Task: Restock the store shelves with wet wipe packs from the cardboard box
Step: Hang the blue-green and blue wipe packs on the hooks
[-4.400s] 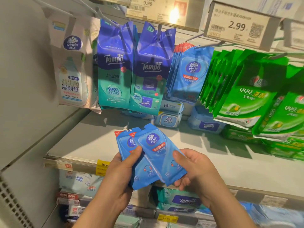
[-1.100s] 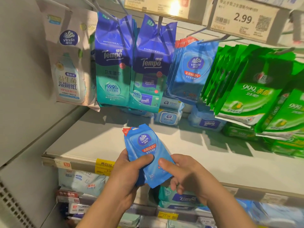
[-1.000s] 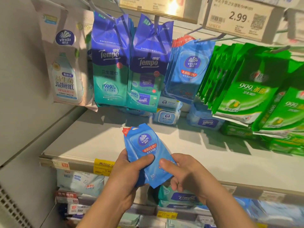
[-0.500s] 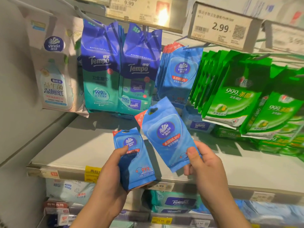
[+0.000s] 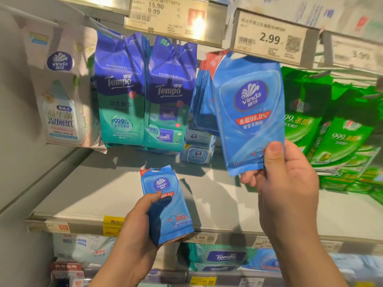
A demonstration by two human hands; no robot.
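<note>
Mid-restock. Right hand [image 5: 290,183] pinching lower corner of one blue pack [image 5: 248,112], raised just under the 2.99 tag [image 5: 269,40], top hole near the peg; peg tip hidden, so not yet confirmed hung. Left hand [image 5: 136,230] gripping spare packs [image 5: 167,206] low, in front of shelf edge. Row of matching hung packs [image 5: 202,96] already behind the raised one. Left to do, by estimate: hang this pack, then the spares. Cardboard box not in view.

Pale shelf [image 5: 93,193], partly bare. Tempo packs [image 5: 145,96] hanging left, green packs [image 5: 331,129] right. More stock below.
</note>
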